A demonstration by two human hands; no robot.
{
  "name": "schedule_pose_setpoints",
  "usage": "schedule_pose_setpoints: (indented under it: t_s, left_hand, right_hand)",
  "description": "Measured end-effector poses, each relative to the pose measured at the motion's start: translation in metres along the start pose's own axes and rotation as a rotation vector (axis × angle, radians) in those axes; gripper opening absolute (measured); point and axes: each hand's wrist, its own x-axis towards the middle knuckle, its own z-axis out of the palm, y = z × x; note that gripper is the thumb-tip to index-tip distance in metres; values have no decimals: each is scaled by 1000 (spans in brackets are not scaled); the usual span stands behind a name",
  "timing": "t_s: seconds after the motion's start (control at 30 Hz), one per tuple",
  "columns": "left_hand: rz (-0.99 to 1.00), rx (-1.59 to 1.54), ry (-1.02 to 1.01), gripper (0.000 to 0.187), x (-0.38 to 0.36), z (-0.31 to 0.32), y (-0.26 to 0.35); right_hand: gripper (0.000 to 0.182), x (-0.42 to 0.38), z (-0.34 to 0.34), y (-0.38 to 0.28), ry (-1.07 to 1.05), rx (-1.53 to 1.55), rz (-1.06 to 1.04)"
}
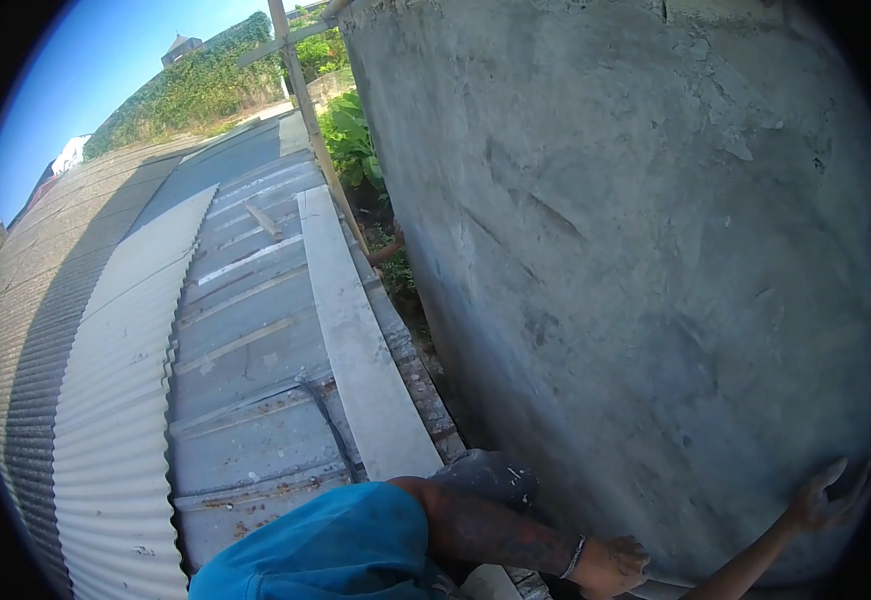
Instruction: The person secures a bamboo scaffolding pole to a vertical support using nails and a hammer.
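Note:
My left hand (611,567) is at the bottom, below a bracelet (575,556) on the wrist. Its fingers are curled in, and whatever they may hold is hidden. Close to it, the lower part of a grey plastered wall (596,300) runs down past the hand. Over at the lower right, my right hand (834,498) has its thumb raised and its fingers apart. It lies close to the wall surface; whether it touches cannot be told. A blue sleeve (326,535) covers my left upper arm.
Metal roof sheets (246,390) and corrugated sheets (121,370) slope away on the left. A long pale board (361,350) lies along the roof edge. Beside the narrow gap by the wall stands a wooden pole (316,130), with green plants (351,140) behind it.

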Motion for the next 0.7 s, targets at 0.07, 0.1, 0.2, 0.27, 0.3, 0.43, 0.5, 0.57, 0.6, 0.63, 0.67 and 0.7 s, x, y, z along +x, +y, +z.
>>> schedule_pose_setpoints:
  t_s: [0.07,0.1,0.2,0.27,0.3,0.43,0.5,0.57,0.6,0.63,0.67,0.7]
  left_hand:
    - [14,39,46,61,1,9,-3]
    - [7,31,38,61,3,12,-5]
    - [-10,7,35,62,1,10,-4]
    - [-15,-8,59,63,-2,9,-2]
    - [-22,-10,65,63,-4,8,0]
    - [2,-3,97,62,-6,13,-3]
    - [20,7,88,62,-3,18,-6]
    - [20,16,45,62,-4,11,-4]
    - [12,0,27,63,-4,10,-2]
    - [3,-15,10,63,-3,8,-1]
    - [-7,-26,-7,64,-3,5,-2]
    - [18,-8,29,64,-2,9,-5]
  right_hand:
    - [28,3,1,-5,8,-7,11]
    - [28,5,0,-7,9,-4,16]
    - [28,5,-1,-7,4,12,24]
    - [28,2,0,-4,5,20,29]
    - [28,1,1,-2,3,18,27]
    - [27,-5,1,2,-16,0,16]
    - [28,-7,-1,0,-27,-4,29]
    - [28,-6,-2,-3,-42,-24,45]
    - [28,-6,-2,-2,-47,-21,44]
    - [28,-7,-2,0,-52,-19,43]
    - [28,-9,-1,4,-50,-2,37]
    - [28,-11,-1,5,-55,0,50]
